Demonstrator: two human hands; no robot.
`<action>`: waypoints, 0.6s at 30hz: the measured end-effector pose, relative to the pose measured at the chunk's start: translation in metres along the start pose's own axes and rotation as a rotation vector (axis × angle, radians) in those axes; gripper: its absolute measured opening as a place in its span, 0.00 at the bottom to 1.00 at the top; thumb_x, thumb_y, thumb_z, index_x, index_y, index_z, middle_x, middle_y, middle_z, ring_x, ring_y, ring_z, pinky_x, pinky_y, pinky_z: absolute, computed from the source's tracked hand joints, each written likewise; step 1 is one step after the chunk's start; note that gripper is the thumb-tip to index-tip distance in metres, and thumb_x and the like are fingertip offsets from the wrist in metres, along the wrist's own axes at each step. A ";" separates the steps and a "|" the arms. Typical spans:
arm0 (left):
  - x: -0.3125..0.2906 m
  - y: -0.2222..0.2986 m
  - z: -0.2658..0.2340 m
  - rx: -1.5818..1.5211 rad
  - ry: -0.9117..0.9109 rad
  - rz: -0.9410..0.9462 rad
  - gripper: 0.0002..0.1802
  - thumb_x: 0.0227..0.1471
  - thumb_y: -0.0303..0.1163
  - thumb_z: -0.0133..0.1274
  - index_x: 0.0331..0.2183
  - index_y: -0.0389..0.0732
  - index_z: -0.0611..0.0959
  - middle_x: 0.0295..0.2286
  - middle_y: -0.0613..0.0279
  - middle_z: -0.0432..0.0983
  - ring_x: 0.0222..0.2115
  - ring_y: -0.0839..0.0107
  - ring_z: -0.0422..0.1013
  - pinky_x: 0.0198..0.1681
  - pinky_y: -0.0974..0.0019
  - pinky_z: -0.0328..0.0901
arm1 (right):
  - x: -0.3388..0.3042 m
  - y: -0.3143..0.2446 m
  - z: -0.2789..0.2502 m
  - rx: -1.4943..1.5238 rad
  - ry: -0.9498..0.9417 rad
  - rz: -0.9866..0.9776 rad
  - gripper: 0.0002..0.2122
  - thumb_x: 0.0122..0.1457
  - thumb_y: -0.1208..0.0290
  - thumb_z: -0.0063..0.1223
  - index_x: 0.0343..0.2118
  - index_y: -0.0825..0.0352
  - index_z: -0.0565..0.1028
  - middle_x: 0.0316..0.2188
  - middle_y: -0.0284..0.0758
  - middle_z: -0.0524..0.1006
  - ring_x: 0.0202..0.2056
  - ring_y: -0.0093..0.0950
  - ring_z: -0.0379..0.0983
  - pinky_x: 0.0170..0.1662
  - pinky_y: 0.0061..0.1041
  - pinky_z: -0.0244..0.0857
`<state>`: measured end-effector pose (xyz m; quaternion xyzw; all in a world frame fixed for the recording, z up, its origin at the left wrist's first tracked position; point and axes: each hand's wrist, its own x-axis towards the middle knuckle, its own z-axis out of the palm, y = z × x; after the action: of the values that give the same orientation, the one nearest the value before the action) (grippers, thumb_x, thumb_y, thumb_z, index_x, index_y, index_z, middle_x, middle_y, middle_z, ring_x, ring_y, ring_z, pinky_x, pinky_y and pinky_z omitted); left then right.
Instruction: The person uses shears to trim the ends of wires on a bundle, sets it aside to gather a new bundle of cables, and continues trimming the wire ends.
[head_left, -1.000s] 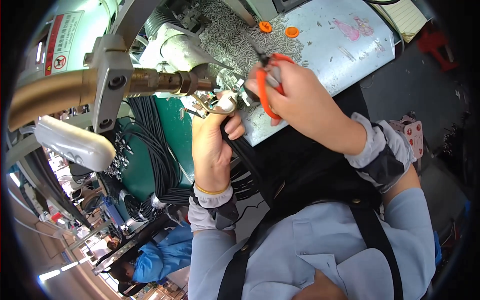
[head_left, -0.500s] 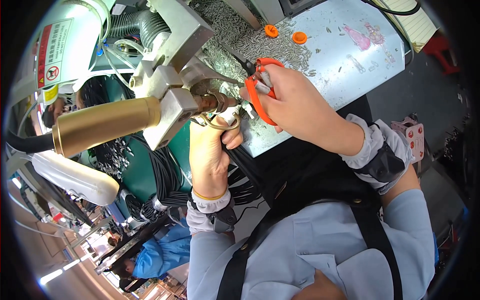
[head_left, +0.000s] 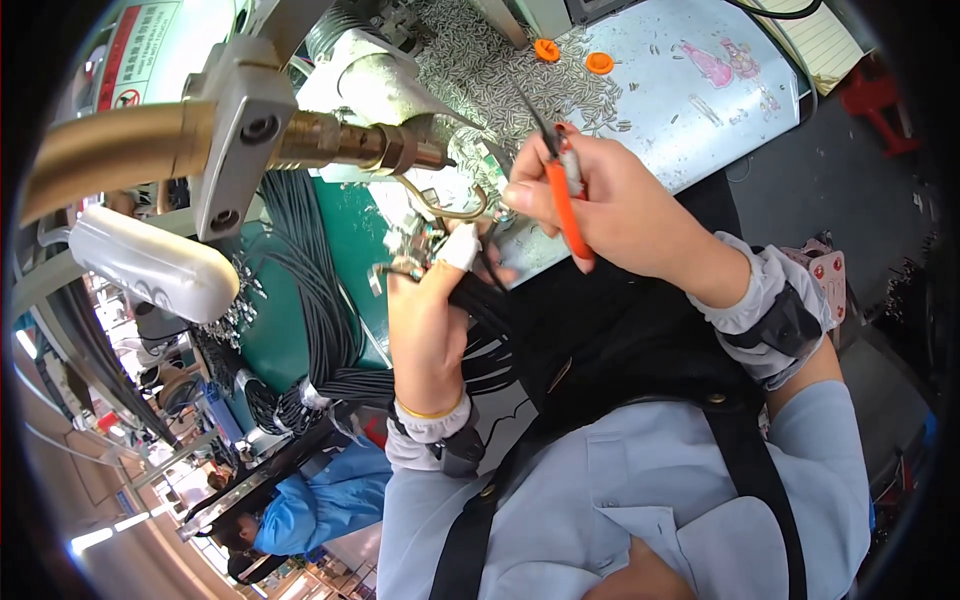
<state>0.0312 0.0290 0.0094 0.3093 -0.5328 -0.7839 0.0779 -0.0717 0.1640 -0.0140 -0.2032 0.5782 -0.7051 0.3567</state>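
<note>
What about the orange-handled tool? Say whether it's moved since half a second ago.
Yes. The orange-handled tool moved right and slightly down in view, against the rightmost orange disc.

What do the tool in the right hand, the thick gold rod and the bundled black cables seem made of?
Tool: handle probably smooth plastic, by its even orange colour; the dark, thin tip is likely metal.
Rod: probably brass or another brass-coloured metal, by its yellow sheen.
Cables: jackets of rubber or plastic, as they bend in smooth curves; which one, I cannot tell.
</note>
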 end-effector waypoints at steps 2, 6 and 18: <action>-0.008 -0.010 -0.010 0.107 -0.003 0.143 0.11 0.45 0.23 0.50 0.34 0.31 0.74 0.22 0.59 0.71 0.18 0.73 0.66 0.22 0.74 0.62 | -0.007 -0.003 -0.004 -0.035 -0.066 -0.001 0.09 0.53 0.69 0.50 0.24 0.70 0.68 0.11 0.26 0.64 0.12 0.13 0.59 0.16 0.14 0.54; -0.029 -0.019 -0.011 0.171 -0.088 0.117 0.11 0.44 0.21 0.50 0.35 0.30 0.75 0.23 0.58 0.73 0.21 0.72 0.69 0.28 0.73 0.64 | -0.012 -0.001 -0.001 -0.229 -0.130 -0.156 0.08 0.52 0.70 0.52 0.28 0.71 0.71 0.13 0.28 0.68 0.15 0.13 0.62 0.18 0.13 0.54; -0.045 -0.026 -0.005 0.216 -0.166 0.145 0.12 0.45 0.21 0.51 0.36 0.29 0.73 0.27 0.55 0.74 0.27 0.69 0.72 0.32 0.71 0.66 | -0.025 -0.012 -0.001 -0.032 -0.185 0.046 0.08 0.48 0.74 0.55 0.30 0.71 0.73 0.18 0.32 0.73 0.17 0.15 0.66 0.21 0.14 0.58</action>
<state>0.0755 0.0565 0.0037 0.2107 -0.6397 -0.7371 0.0564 -0.0588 0.1839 0.0001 -0.2596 0.5587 -0.6655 0.4214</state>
